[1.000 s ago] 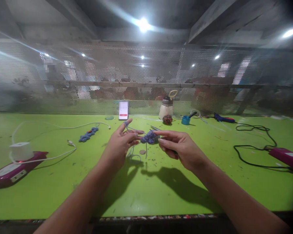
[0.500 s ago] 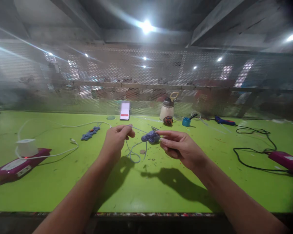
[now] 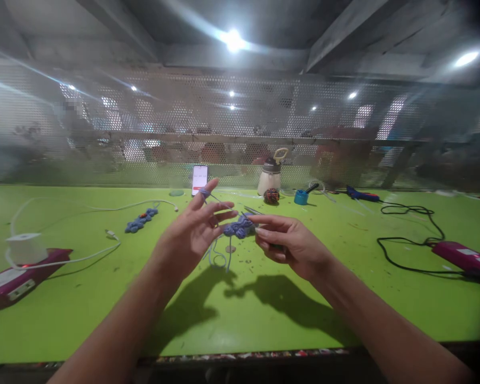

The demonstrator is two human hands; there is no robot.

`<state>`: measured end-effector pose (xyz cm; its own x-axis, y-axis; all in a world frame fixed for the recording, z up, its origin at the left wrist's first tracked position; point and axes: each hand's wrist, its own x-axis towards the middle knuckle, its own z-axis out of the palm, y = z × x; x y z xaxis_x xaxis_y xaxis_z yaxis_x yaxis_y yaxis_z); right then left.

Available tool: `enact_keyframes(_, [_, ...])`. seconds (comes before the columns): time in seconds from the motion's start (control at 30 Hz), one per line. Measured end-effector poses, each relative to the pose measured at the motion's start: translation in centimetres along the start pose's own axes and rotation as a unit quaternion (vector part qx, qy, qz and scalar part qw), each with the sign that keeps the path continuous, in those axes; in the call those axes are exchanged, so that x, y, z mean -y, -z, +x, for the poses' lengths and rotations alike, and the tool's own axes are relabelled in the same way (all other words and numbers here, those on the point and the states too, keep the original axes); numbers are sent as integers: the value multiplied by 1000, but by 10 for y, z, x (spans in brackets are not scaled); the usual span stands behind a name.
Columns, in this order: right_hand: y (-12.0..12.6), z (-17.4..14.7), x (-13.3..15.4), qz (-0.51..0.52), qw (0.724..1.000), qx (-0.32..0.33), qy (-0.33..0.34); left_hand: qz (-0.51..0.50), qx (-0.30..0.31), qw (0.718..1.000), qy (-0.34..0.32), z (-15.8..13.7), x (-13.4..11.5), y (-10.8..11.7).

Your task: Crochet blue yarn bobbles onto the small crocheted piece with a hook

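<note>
My left hand point(image 3: 190, 229) is raised with its fingers spread. Blue-purple yarn point(image 3: 205, 192) winds round its index finger and runs toward a knobbly crocheted piece point(image 3: 240, 226) of the same colour. On the right of that piece, my right hand point(image 3: 286, 240) is closed in a pinch on its edge. A thin pointed metal tool point(image 3: 253, 210) sticks out by the right fingertips; its other end is hidden. Below the piece hang a loose yarn loop and a tail. A second blue crocheted strip point(image 3: 141, 220) with an orange spot lies farther left on the green table.
A phone point(image 3: 200, 178) stands at the back, left of a bottle point(image 3: 269, 178) and a dark yarn ball point(image 3: 271, 196). Right of these are a blue pot point(image 3: 301, 197) and blue-handled pliers point(image 3: 362, 194). Purple power strips point(image 3: 60, 261) with cables lie at both sides.
My left hand has opened from a pinch on the yarn and lifted, its fingers now spread with yarn round the index finger. My right hand keeps its pinch. The view has shifted slightly.
</note>
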<state>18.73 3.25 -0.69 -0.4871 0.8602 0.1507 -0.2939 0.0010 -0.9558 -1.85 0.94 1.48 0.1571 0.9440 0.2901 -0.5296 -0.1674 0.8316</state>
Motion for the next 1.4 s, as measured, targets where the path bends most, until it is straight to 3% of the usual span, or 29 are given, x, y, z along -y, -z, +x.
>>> enact_keyframes(0.17, [-2,1,-2,-9,1000,-5,-8,101,-1,995,-3,-1,12,-4])
enact_keyframes(0.33, [-5,2,-3,-4,1000,-10,-9,137,-17,990,-4,0,14,-3])
enact_keyframes(0.77, [-6,2,-4,-13,1000,-15,-17,144,1,990,9,1,15,0])
enact_keyframes(1.07, [-9,1,-1,-37,999,-13,-6,89,19,992,93,3,15,7])
enact_keyframes(1.4, [-5,2,0,-31,999,-32,0,89,-2,995,46,3,14,5])
